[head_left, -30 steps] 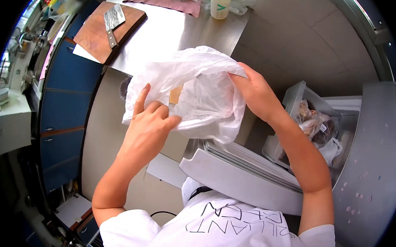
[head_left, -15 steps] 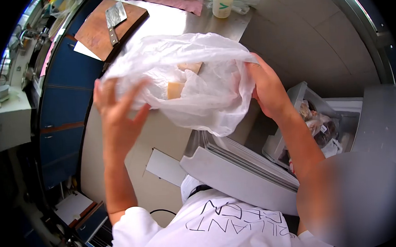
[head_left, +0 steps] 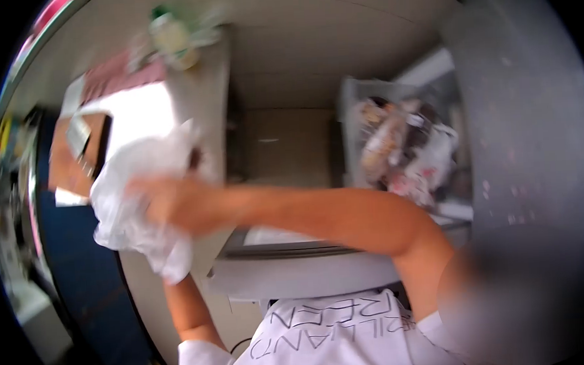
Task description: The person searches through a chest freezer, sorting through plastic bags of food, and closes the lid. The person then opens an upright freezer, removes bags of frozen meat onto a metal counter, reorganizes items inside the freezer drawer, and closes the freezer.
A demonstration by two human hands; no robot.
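A white plastic bag (head_left: 122,158) is bunched up over the gap between the worktop and the freezer drawer. My right hand (head_left: 177,205) reaches across in front of me and lies against the bag. Motion smears its fingers, so their grip does not show clearly. My left forearm comes up from below, and the bag hides my left hand. Whatever is inside the bag is covered by its folds. A small dark reddish-brown patch shows at the bag's right edge, too blurred to name.
An open drawer (head_left: 352,136) at right holds several bagged foods (head_left: 395,144). Closer to my body stands a grey door or drawer front (head_left: 297,275). On the worktop are a cleaver (head_left: 78,135) on a wooden board (head_left: 63,165), a pink cloth (head_left: 118,76) and a green-capped bottle (head_left: 172,40).
My view has turned right toward the open drawer. The bag was spread open, showing pale blocks inside; now it is bunched up. My right hand has swung left across the bag, and my left hand is hidden.
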